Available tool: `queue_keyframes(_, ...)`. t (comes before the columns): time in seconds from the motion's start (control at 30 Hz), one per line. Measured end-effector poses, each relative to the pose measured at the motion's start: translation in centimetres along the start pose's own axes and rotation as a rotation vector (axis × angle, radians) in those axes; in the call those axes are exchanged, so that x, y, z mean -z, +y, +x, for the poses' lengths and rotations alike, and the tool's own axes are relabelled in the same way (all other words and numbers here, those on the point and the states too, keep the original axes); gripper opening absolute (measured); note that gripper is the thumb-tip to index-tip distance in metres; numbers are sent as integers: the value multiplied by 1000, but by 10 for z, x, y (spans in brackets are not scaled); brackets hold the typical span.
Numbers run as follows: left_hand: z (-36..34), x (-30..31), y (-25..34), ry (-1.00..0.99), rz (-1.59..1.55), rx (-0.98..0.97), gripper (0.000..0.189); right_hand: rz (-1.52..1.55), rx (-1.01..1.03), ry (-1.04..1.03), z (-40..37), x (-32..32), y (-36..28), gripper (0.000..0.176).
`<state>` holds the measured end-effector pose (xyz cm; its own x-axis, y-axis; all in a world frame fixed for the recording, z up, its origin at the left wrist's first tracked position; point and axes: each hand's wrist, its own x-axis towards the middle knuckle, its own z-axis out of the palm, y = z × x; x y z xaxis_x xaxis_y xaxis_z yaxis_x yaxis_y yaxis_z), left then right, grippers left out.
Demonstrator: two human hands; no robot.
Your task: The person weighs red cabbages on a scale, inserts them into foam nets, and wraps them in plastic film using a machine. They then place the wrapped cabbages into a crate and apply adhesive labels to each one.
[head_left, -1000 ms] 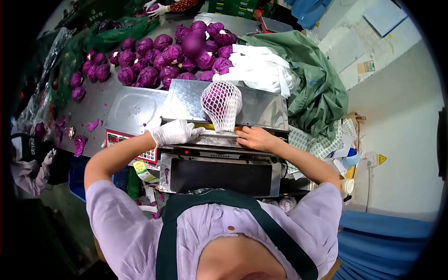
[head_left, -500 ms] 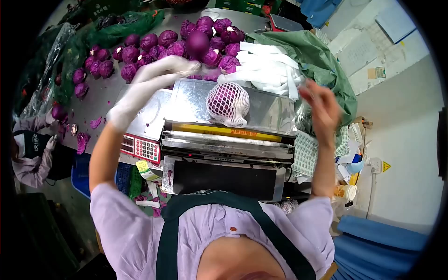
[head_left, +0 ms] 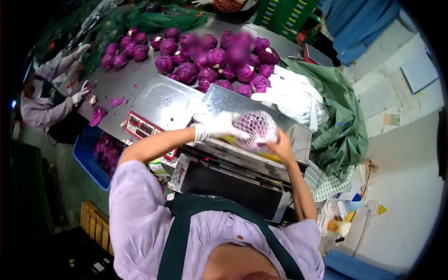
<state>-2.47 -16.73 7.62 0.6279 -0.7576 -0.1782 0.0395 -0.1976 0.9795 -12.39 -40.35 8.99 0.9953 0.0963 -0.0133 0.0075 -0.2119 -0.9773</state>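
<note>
A red cabbage (head_left: 255,131) in a white foam net is between my two hands, over the wrapping machine (head_left: 233,161). My left hand (head_left: 221,127), in a white glove, presses on its left side with the fingers partly blurred. On its lower right side the bare fingers of my right hand (head_left: 283,147) are curled against the net. Behind the netted cabbage lies a pile of loose red cabbages (head_left: 215,57). A heap of white foam nets (head_left: 294,95) rests to the right of that pile.
A scale (head_left: 163,103) with a red keypad stands left of the machine. Green sheeting (head_left: 343,112) drapes at the right. A blue crate (head_left: 88,161) holds purple leaves. At the far left a co-worker (head_left: 46,100) in gloves works at the metal table (head_left: 140,77).
My hands, apart and raised before, have come down onto the netted cabbage from both sides. The cabbage has left its place on the metal surface behind the roll. The view has turned.
</note>
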Motion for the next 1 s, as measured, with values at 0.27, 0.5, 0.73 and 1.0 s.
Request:
queue_keyframes(0.27, -155, -82, 23, -304, -660, 775, 80, 738, -988, -197, -140, -101, 6, 69)
queue_keyframes(0.5, -155, -58, -32, -318, 173, 799, 85, 335, -857, -61, -181, -98, 34, 63)
queue_keyframes(0.73, -169, -53, -75, 460, 648, 62, 39, -52, -361, 724, -210, -113, 25, 46)
queue_keyframes(1.0, -103, -114, -90, 152, 804, -177, 16, -901, 49, 754, -202, -136, 104, 10)
